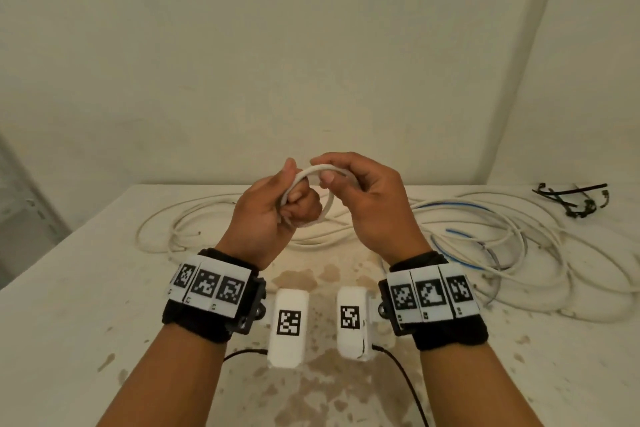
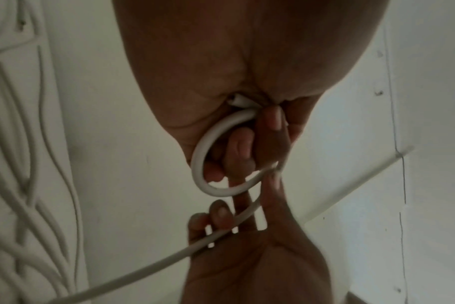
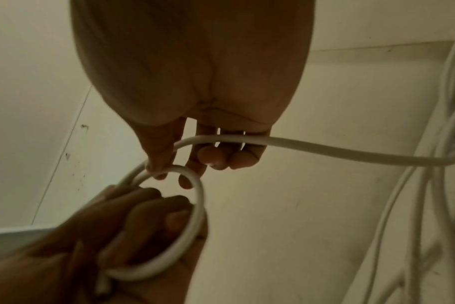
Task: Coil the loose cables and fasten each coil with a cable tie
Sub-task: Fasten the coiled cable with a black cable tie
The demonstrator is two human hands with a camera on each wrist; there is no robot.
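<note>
A thick white round cable point(image 1: 313, 172) is held above the stained white tabletop point(image 1: 86, 305) by both hands, formed into a single small loop. The left hand point(image 1: 273, 215) is closed into a fist around the lower left part of the loop, with the cut end of the cable gripped inside its curled fingers point(image 2: 242, 148); this end is seen poking out beside the palm in the left wrist view. The right hand point(image 1: 367, 204) is held just beside the left, and the top of the loop is pinched between its thumb and forefinger. The free length of the cable is passed across the inside of the remaining right fingers point(image 3: 213, 156), which are curled loosely about it, and from there it is led off to the person's right towards the table.

Behind and below the hands, a sprawl of loose white cables point(image 1: 194, 225) is spread over the far part of the tabletop. To the right of it, a tangle of white and blue cables point(image 1: 491, 236) is laid in wide overlapping rings. Near the far right corner, a small bunch of thin black cable ties point(image 1: 578, 199) is lying well apart from the hands. A plain pale wall point(image 1: 311, 45) is seen behind the table.
</note>
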